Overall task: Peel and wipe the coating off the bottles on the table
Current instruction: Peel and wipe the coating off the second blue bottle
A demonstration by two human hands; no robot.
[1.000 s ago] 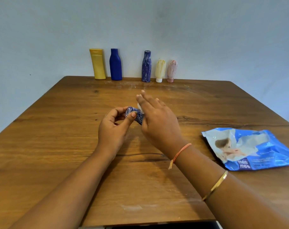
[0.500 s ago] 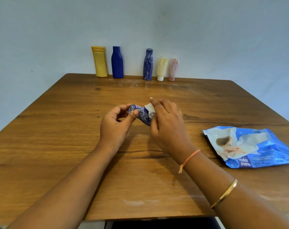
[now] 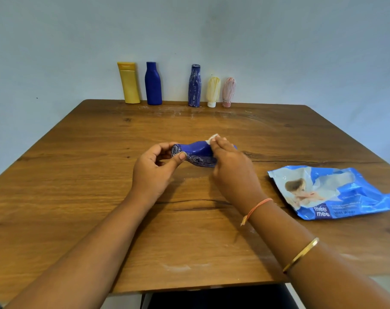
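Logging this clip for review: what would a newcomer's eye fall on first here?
At the table's centre the left hand grips a blue bottle lying sideways, while the right hand holds a white wipe against it. Behind, five bottles stand along the far edge, three streaked white; a blue wipes pack lies right.

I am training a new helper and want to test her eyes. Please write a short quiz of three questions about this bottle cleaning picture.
1. True or false: the left hand grips one end of the blue bottle, which is held sideways.
2. How many standing bottles are at the far edge of the table? A) three B) five C) six
3. Fill in: the right hand holds a white ___ against the blue bottle.
Key: 1 true; 2 B; 3 wipe.
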